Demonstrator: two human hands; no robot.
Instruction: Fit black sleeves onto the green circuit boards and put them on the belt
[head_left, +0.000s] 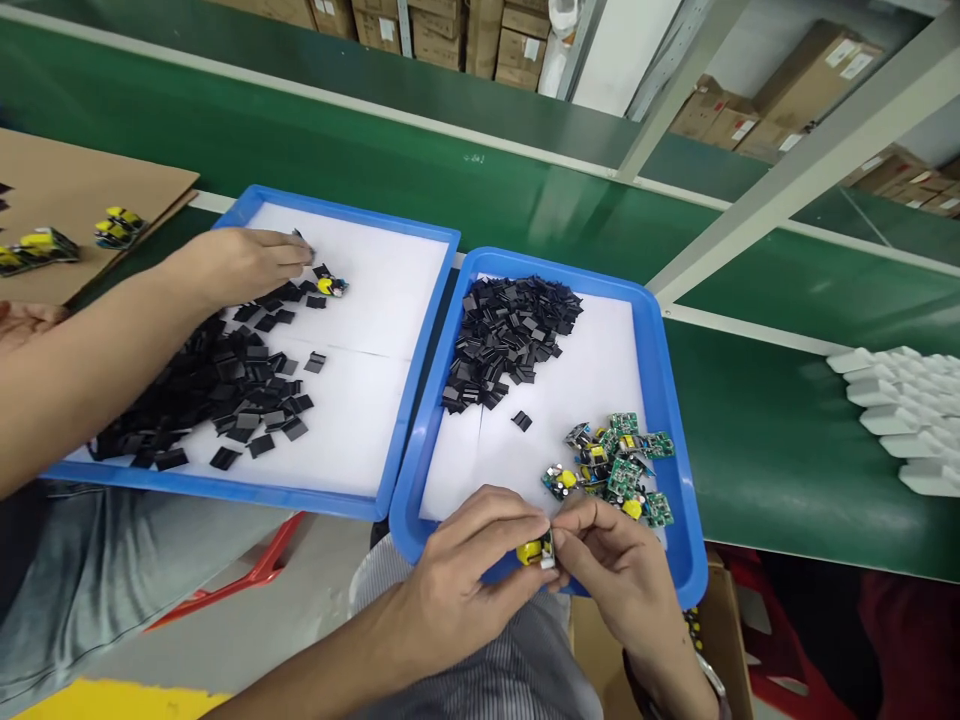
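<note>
Through the head camera I have both hands above the near edge of the right blue tray (pixel 661 380), which sits on the green worktop (pixel 765 450). The left hand (pixel 466 562) comes in from the lower left, its fingers and thumb closed on a small circuit board (pixel 534 551) with a yellow component. The right hand (pixel 624 568) has thumb and forefinger pinched at the board's right end; I can't tell whether those fingers also grip a smaller part.

In that tray I see a pile of black pieces (pixel 514 330) filling the far left corner, one loose black piece (pixel 522 421) lying apart from it, and a heap of boards (pixel 619 465) along the right edge towards the near right corner.

To the left, a co-worker's hand (pixel 251 265) reaches over the left blue tray (pixel 300 498), where more black pieces (pixel 217 390) spread from the near left corner and a single board (pixel 332 287) lies towards the far edge. White parts (pixel 907 410) stand in rows on the worktop beyond the right tray's right edge.
</note>
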